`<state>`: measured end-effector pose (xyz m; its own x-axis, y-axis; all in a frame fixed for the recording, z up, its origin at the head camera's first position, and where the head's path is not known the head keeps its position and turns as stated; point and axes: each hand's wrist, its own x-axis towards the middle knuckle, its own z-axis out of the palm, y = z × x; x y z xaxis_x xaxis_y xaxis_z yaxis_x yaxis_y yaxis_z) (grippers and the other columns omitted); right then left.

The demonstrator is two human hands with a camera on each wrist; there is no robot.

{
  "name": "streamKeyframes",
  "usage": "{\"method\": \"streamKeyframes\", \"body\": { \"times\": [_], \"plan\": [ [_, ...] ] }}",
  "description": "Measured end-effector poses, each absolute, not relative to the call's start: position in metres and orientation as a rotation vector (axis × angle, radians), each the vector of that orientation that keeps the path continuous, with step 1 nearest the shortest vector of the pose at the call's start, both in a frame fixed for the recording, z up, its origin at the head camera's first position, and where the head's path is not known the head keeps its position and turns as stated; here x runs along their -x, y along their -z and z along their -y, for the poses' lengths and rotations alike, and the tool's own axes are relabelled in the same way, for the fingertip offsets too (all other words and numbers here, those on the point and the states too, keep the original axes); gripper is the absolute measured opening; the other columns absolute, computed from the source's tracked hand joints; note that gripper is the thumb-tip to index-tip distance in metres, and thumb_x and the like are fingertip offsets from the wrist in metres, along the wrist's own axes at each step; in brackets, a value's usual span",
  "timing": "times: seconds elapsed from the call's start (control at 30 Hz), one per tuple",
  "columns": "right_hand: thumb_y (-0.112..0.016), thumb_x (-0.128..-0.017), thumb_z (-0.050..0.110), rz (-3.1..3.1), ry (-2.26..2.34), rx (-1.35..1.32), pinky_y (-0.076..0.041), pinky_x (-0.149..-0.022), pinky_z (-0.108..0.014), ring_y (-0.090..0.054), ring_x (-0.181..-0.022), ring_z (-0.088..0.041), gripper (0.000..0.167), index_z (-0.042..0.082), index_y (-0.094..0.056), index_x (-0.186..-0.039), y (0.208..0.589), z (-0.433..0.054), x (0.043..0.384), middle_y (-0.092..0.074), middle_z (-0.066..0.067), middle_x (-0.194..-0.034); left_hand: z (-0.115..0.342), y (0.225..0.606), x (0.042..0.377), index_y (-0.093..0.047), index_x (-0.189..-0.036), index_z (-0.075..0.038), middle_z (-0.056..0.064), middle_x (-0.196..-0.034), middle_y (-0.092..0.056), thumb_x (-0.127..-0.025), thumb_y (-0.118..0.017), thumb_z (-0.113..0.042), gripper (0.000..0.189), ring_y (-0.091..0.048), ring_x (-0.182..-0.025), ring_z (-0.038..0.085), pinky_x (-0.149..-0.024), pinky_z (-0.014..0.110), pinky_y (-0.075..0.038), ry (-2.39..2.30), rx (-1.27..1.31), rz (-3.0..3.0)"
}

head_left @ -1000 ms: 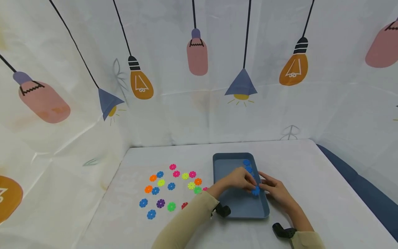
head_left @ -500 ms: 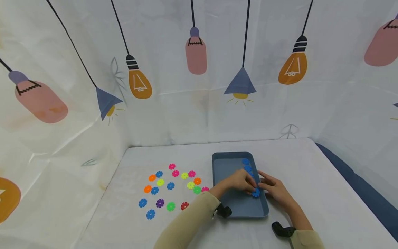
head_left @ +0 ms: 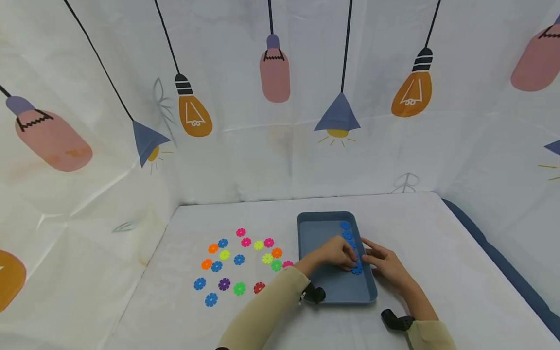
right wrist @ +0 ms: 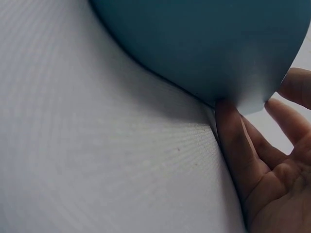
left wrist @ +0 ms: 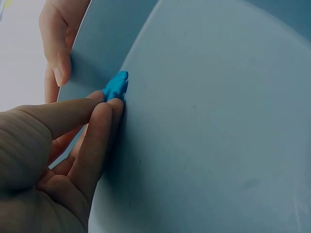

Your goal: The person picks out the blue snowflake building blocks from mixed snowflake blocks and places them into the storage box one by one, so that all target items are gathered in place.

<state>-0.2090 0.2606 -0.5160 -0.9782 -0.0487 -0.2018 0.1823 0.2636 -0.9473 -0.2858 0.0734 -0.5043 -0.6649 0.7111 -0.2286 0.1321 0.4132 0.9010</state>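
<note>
My left hand (head_left: 336, 252) reaches into the grey-blue tray (head_left: 325, 291). Its thumb and fingertips pinch a small blue flower-shaped disc (left wrist: 117, 83), held on edge against the foot of the tray's side wall in the left wrist view. Above it in the head view, several blue flower discs (head_left: 347, 235) form a row along the tray's right side, partly hidden by the hand. My right hand (head_left: 391, 267) rests at the tray's right wall from outside, its fingers (right wrist: 237, 150) touching the wall with little curl.
Left of the tray, loose flower discs lie scattered on the white table (head_left: 166, 311): blue (head_left: 211, 299), orange (head_left: 207, 264), pink (head_left: 241, 232), yellow (head_left: 224, 255), green (head_left: 239, 288), purple (head_left: 224, 284) and red (head_left: 259, 287). A printed cloth (head_left: 245, 165) hangs behind.
The left hand stays at the tray's right side, its fingers and the blue disc shifting only slightly. The right hand keeps its place at the wall. The head view has tilted slightly.
</note>
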Motion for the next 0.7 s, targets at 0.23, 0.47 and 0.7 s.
{"method": "streamKeyframes", "body": {
  "times": [0.23,0.47,0.7],
  "plan": [
    [-0.062,-0.097,0.022,-2.336,1.811,-0.131,-0.053,-0.085,-0.044,-0.048,-0.123,-0.040,0.061,0.013,-0.036,-0.151,0.5163,-0.2605,0.2102,-0.046,-0.029,-0.138,-0.0745,0.5056,0.2868,-0.075,-0.083,0.000,0.001,-0.067,-0.068,-0.078,-0.078,0.004,0.007,-0.067,-0.056,0.012,-0.054,0.023,-0.056,-1.231,-0.685,-2.113],
    [-0.063,-0.096,0.023,-2.335,1.815,-0.132,-0.054,-0.082,-0.043,-0.051,-0.120,-0.039,0.062,0.011,-0.036,-0.151,0.5175,-0.2609,0.2091,-0.048,-0.029,-0.136,-0.0727,0.5033,0.2885,-0.076,-0.081,-0.009,-0.009,-0.064,-0.066,-0.077,-0.083,-0.007,0.008,-0.063,-0.055,0.004,-0.053,0.018,-0.052,-0.996,-0.872,-2.263],
    [-0.063,-0.096,0.022,-2.327,1.828,-0.132,-0.054,-0.082,-0.042,-0.051,-0.120,-0.039,0.062,0.011,-0.037,-0.151,0.5187,-0.2607,0.2093,-0.048,-0.029,-0.136,-0.0727,0.5003,0.2859,-0.076,-0.082,-0.011,-0.010,-0.061,-0.065,-0.075,-0.085,-0.007,0.011,-0.062,-0.053,0.005,-0.051,0.018,-0.052,-0.922,-0.893,-2.287]
  ]
}}
